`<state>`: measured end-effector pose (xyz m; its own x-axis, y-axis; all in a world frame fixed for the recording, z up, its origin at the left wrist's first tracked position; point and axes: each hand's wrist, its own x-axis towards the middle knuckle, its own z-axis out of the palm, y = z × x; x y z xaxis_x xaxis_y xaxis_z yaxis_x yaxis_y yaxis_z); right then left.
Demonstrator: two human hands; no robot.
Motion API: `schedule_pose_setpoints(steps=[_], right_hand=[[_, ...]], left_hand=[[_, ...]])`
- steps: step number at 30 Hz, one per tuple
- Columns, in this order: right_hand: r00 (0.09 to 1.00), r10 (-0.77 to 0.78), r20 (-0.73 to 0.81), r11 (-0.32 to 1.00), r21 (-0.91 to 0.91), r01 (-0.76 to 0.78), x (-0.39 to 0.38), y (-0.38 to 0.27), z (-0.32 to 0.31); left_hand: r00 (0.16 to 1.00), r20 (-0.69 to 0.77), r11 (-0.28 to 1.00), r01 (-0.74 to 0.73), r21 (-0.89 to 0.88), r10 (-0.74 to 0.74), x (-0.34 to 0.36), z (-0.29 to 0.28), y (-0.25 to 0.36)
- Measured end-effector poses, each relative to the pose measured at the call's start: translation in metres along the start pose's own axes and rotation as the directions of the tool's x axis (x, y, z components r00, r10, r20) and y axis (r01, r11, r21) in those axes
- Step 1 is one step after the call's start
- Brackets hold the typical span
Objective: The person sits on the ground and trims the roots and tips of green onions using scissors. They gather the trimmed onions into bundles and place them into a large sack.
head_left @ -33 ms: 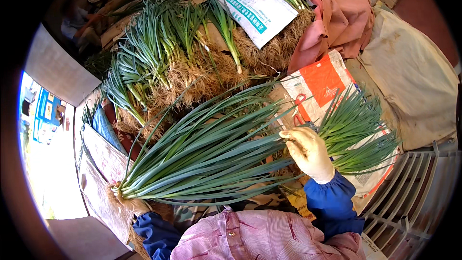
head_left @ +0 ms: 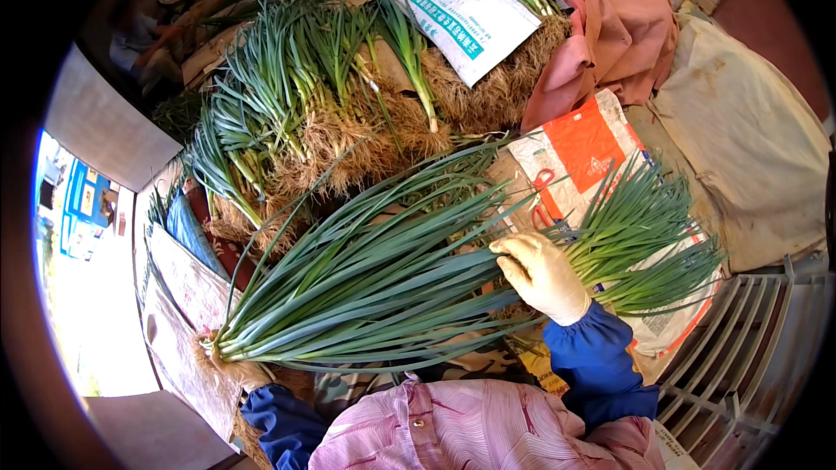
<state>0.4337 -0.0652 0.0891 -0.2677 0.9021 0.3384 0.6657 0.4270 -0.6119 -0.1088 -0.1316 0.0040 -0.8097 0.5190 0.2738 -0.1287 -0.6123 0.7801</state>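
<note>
A large bunch of green onions [head_left: 366,287] fans out across my lap, its roots at the left and its leaf tips toward the right. My left hand [head_left: 250,373] is at the root end, closed round the base, with most of its fingers hidden. At the other end my right hand [head_left: 547,277], in a pale glove, has thumb and fingers bent together on the leaf tips. Just beyond it, a pair of red-handled scissors [head_left: 543,195] lies beside a pile of green onion leaves [head_left: 640,248] on a white and orange sack [head_left: 579,152].
Many rooted green onions [head_left: 305,96] are heaped at the far side, partly under a white printed sack [head_left: 466,13]. Pink cloth [head_left: 610,26] and a beige sheet [head_left: 749,130] cover the far right. Metal bars [head_left: 740,357] stand at the near right. Another person [head_left: 139,43] sits far left.
My right hand has shifted a little to the left along the leaf tips. My left hand and the root end have stayed in place.
</note>
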Motion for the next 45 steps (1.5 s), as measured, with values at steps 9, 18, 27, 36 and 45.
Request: schedule_pose_setpoints(steps=[9, 18, 27, 36, 45], right_hand=[[0.927, 0.370, -0.064, 0.928, -0.034, -0.372, -0.038, 0.013, 0.028], [0.909, 0.385, -0.160, 0.900, -0.151, -0.408, -0.034, 0.012, 0.030], [0.927, 0.367, -0.077, 0.930, 0.045, -0.364, -0.033, 0.009, 0.041], [0.934, 0.282, -0.219, 0.959, 0.089, -0.269, -0.024, 0.004, 0.053], [0.627, 0.620, -0.472, 0.700, 0.693, -0.171, -0.043, 0.019, -0.076]], left_hand=[[1.000, -0.022, 0.999, 0.004, 0.038, -0.003, 0.001, -0.011, -0.008], [1.000, 0.010, 0.998, 0.024, 0.056, -0.024, 0.005, -0.021, -0.012], [0.998, 0.045, 0.999, 0.045, 0.030, -0.047, 0.005, -0.019, -0.017], [0.997, -0.027, 0.997, 0.075, -0.008, -0.075, 0.007, -0.026, -0.018], [0.999, 0.009, 0.989, 0.047, 0.138, -0.048, 0.035, -0.079, -0.003]])
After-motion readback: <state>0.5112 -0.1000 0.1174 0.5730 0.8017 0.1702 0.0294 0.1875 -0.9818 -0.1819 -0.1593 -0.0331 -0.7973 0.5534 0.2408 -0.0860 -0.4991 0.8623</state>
